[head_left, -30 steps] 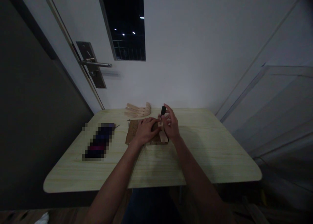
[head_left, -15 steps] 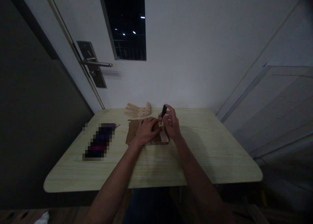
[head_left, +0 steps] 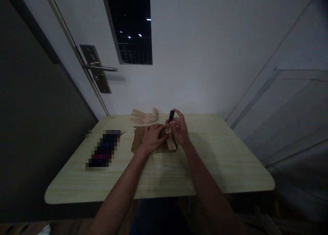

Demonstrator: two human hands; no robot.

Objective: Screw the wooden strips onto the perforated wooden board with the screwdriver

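Note:
My right hand (head_left: 181, 130) is closed around a screwdriver (head_left: 171, 115) with a black handle. It stands nearly upright, tip down on a pale wooden piece (head_left: 171, 144). My left hand (head_left: 153, 138) lies over a brown cardboard sheet (head_left: 137, 139), its thumb and forefinger pressed against the wooden piece and holding it down. Small dark marks or holes dot the cardboard. The exact spot where the screwdriver tip meets the wood is too small to make out clearly.
Several similar wooden pieces (head_left: 145, 117) lie fanned at the table's back edge. Small screws (head_left: 134, 127) rest by the cardboard's far left corner. A pixelated dark object (head_left: 104, 149) is on the left, a thin metal shaft (head_left: 123, 132) beside it. A door with a handle (head_left: 102, 68) stands behind the table (head_left: 225, 159).
The view has shifted slightly. My right hand's fingers have moved a little around the screwdriver, whose handle is a bit more upright. My left hand stays in place on the wooden piece.

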